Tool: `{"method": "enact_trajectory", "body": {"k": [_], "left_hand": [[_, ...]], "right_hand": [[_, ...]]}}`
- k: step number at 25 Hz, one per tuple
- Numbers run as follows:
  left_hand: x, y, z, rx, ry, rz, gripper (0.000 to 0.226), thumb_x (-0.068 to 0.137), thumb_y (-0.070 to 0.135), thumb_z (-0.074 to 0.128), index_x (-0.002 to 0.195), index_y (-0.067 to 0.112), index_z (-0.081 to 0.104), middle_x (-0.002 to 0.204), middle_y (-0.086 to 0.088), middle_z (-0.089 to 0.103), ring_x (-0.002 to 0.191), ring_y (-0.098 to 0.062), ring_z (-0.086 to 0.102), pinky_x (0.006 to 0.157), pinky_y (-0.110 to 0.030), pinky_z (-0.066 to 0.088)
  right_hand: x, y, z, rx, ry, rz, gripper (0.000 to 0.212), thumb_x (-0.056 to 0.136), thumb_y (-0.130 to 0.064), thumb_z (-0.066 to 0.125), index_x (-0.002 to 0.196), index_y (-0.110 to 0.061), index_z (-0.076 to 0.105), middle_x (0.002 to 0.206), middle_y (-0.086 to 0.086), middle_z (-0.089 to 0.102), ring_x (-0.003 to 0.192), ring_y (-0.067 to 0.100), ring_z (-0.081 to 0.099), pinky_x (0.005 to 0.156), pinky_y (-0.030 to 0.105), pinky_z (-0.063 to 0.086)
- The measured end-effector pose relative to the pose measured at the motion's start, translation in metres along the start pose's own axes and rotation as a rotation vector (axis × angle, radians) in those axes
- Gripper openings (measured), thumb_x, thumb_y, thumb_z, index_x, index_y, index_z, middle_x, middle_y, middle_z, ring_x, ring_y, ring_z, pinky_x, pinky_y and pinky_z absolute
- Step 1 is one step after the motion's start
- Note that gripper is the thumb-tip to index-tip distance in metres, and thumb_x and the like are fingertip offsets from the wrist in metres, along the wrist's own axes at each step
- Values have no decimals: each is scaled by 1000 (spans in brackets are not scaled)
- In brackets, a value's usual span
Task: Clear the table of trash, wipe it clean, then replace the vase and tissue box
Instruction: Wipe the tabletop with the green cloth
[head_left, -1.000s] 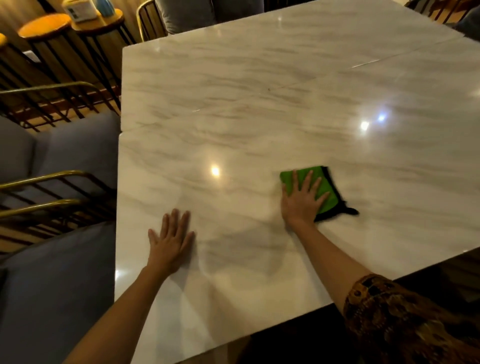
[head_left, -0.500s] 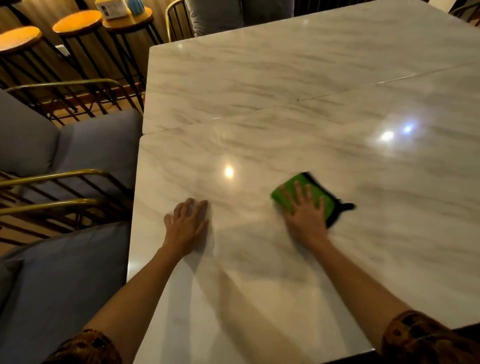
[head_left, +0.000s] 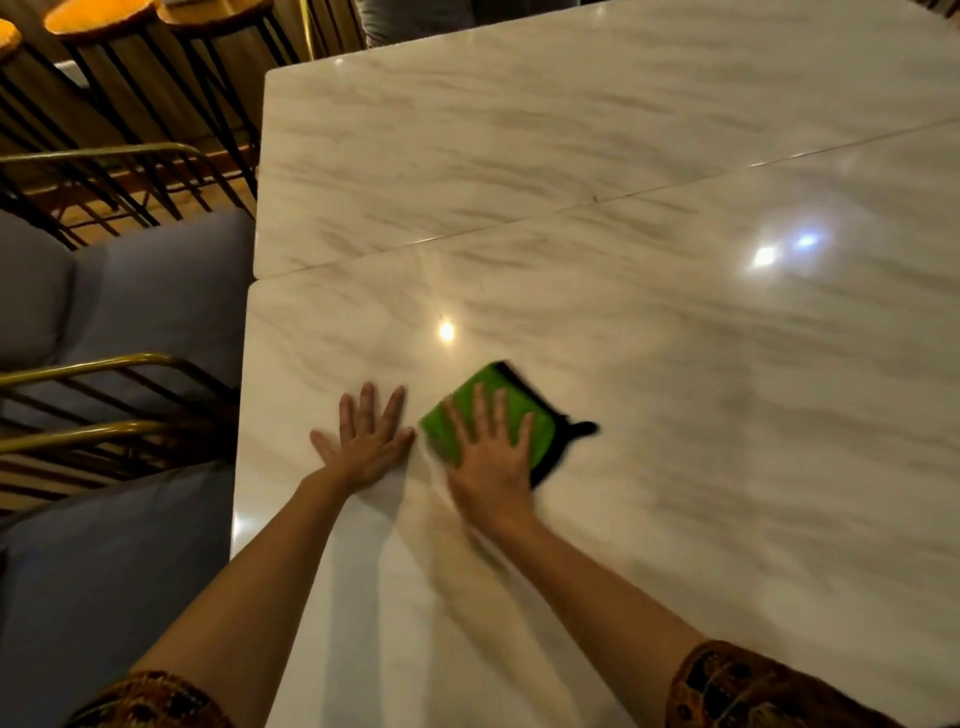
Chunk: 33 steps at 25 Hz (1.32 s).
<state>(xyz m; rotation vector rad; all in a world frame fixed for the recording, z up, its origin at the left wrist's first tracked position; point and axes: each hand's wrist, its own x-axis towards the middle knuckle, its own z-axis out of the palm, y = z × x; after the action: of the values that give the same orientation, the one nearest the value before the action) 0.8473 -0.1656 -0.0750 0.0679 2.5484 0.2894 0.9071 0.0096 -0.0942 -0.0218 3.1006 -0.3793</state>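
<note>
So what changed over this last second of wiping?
The right hand slid the green cloth leftward across the table, closing the gap until it sits just beside the left hand. Nothing was taken hold of or let go. The right hand still presses flat on the cloth, and the left hand stays flat on the marble in about the same spot.

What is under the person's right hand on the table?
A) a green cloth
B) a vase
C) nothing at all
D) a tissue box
A: the right hand lies with straight fingers on a green cloth flat on the marble table, while the left hand rests on bare tabletop.
</note>
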Motion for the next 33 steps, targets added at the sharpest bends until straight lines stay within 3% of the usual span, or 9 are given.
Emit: {"method": "enact_trajectory", "body": {"k": [5, 10, 14, 18, 22, 24, 27, 30, 33], "left_hand": [[-13, 6, -5, -1, 41, 22, 64, 80, 68, 8, 132, 54, -26, 144, 10, -41, 140, -23, -30, 105, -68, -14], [-16, 11, -9, 23, 16, 5, 58, 95, 59, 14, 135, 49, -27, 139, 11, -44, 139, -21, -32, 106, -67, -13], [-13, 12, -12, 17, -30, -7, 59, 97, 54, 19, 132, 50, -28, 138, 12, -46, 135, -17, -35, 106, -66, -14], [-12, 15, -14, 50, -52, -33, 58, 97, 54, 18, 128, 50, -32, 135, 10, -47, 132, -14, -37, 106, -66, -13], [-10, 18, -13, 69, -71, -99, 62, 96, 58, 16, 126, 42, -35, 133, 10, -48, 134, -16, -37, 105, -66, -15], [-10, 17, -13, 59, -51, -88, 59, 96, 58, 16, 126, 48, -34, 134, 11, -48, 136, -17, -36, 105, -66, -15], [-13, 13, -11, 55, -14, -25, 57, 81, 73, -1, 119, 59, -40, 134, 12, -53, 132, -19, -42, 105, -66, -18], [-14, 9, -4, 12, 19, 3, 66, 61, 85, -18, 117, 62, -42, 136, 13, -52, 129, -17, -45, 103, -64, -21], [-13, 8, -1, -6, 37, 10, 69, 57, 84, -26, 121, 61, -40, 136, 15, -53, 129, -16, -47, 102, -63, -23]], "right_hand": [[20, 35, -7, -35, -135, -373, 62, 82, -50, 32, 142, -34, 41, 153, 2, 33, 141, 33, 30, 112, 60, 18], [105, 166, -48, 83, -37, 187, 54, 98, -51, 29, 149, -37, 17, 160, -2, 6, 147, 29, 5, 115, 54, 0], [147, 164, -52, -11, 13, 422, 58, 100, -50, 24, 152, -34, 5, 161, 5, 0, 147, 32, -1, 113, 62, 1], [150, 49, -22, 75, -40, 117, 52, 100, -41, 35, 150, -29, 25, 160, 9, 9, 146, 35, 4, 111, 60, -2], [126, -42, -6, -20, -252, -419, 66, 87, -56, 4, 149, -39, 16, 160, 1, 4, 147, 31, 0, 113, 56, -8], [152, -21, -13, 1, -258, -483, 71, 81, -60, 2, 149, -41, 15, 160, -2, 3, 147, 26, -3, 113, 54, -8], [210, 66, -29, 62, -79, -123, 56, 97, -52, 29, 149, -35, 20, 161, 0, 8, 147, 25, 2, 116, 53, -3], [247, 150, -51, 71, -24, 270, 58, 99, -54, 22, 151, -34, 7, 161, 0, 0, 147, 27, -1, 115, 58, -1], [271, 127, -44, 70, 17, 434, 59, 100, -49, 24, 153, -28, 9, 161, 8, 2, 146, 34, -1, 113, 63, 1]]}}
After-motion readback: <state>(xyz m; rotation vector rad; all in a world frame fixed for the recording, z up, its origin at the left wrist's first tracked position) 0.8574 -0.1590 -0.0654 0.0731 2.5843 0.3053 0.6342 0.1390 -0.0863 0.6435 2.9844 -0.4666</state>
